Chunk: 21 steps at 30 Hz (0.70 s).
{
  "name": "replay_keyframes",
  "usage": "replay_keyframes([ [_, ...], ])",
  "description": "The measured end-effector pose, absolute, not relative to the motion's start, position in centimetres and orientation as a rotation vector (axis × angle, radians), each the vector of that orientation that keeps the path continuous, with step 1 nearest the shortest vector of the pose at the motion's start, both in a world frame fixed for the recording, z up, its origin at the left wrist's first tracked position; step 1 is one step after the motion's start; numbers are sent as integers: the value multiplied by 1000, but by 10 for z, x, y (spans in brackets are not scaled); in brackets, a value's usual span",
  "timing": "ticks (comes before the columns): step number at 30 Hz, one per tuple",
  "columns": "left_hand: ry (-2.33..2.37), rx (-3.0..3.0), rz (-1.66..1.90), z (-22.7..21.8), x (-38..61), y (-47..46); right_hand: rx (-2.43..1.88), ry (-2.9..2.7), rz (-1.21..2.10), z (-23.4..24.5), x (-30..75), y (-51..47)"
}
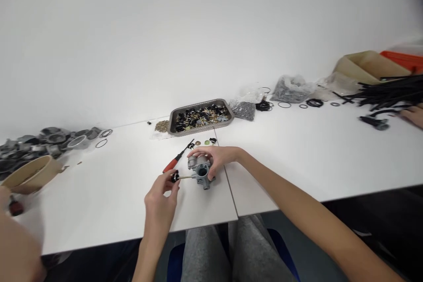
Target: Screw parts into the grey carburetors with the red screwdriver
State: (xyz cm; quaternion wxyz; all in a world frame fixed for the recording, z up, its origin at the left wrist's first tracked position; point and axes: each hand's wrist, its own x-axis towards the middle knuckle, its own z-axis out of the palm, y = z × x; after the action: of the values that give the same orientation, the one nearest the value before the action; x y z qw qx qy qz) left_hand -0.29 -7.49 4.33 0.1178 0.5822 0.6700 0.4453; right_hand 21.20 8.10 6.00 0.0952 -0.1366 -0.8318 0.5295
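Carburetor (201, 177) opens nearward; brass rod (185, 177) runs left-right.

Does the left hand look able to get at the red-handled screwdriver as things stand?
Probably yes: the screwdriver lies beyond the left hand, its red handle largely uncovered, though that hand would likely need to release the black knob.

Orange crate (403, 59) beside beige bin (355, 72), black strips (396, 90), possibly rubber, tan tub (49, 172)

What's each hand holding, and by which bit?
Left fingers hold the brass rod by its black end; right fingers, the metal part by its far and right sides.
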Motion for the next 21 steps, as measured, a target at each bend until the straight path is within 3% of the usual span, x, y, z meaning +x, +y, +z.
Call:
replay_keyframes([
  [9,1876,1613,1323,49,48,-82,-361,-2357,1665,57,205,76],
  [15,1571,1120,1305,49,20,-79,-422,-2428,1573,59,206,76],
  [21,1466,1144,1370,51,16,-70,-389,-2417,1616,57,206,77],
])
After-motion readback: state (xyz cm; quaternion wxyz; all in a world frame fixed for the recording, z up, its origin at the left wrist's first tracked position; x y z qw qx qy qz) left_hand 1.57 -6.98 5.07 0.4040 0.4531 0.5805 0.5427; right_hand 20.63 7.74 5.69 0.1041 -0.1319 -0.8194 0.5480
